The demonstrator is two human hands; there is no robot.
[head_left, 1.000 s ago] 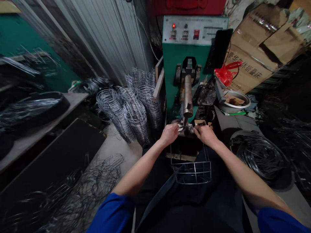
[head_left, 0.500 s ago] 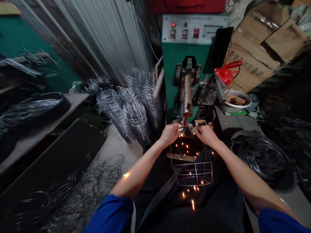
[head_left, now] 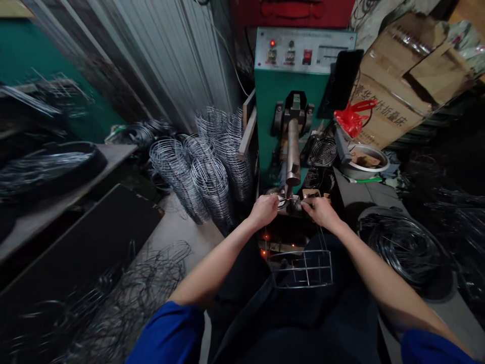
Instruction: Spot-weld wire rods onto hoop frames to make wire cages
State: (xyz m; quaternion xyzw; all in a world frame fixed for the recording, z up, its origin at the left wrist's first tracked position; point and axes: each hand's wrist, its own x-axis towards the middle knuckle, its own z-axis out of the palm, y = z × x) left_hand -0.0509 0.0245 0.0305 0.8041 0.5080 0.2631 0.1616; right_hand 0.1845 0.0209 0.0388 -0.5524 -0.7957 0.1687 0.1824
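Basket (head_left: 303, 268) of thin wire hangs down from our two hands and reaches to our lap (head_left: 303, 323). Its top end is up at the tip of the rod (head_left: 292, 151), and its open round end points back at us.

Our left hand (head_left: 264, 210) is on the left side of the top. Its fingers are curled shut around the wire there. Our right hand (head_left: 320, 211) is on the right side, and its fingers are pinched shut on the wire too. The two hands are near each other, with the rod tip between them.

We see a small orange glow (head_left: 290, 200) right under the rod tip, between our hands. A few sparks (head_left: 263, 252) shine lower down, just left of the basket.

The rod sticks out of a green machine (head_left: 291, 91) in front of us. The machine has a red light and switches on top.

On the left of the machine stand piles of wire frames (head_left: 204, 167), leaning on each other. More loose wire (head_left: 151, 278) lies on the floor by our left arm.

On the right of the rod we see a small fan (head_left: 323, 150), a bowl (head_left: 366, 162), a red bag (head_left: 352, 119) and a big box (head_left: 394, 101). Dark rolls of wire (head_left: 405, 247) lie beside our right arm.
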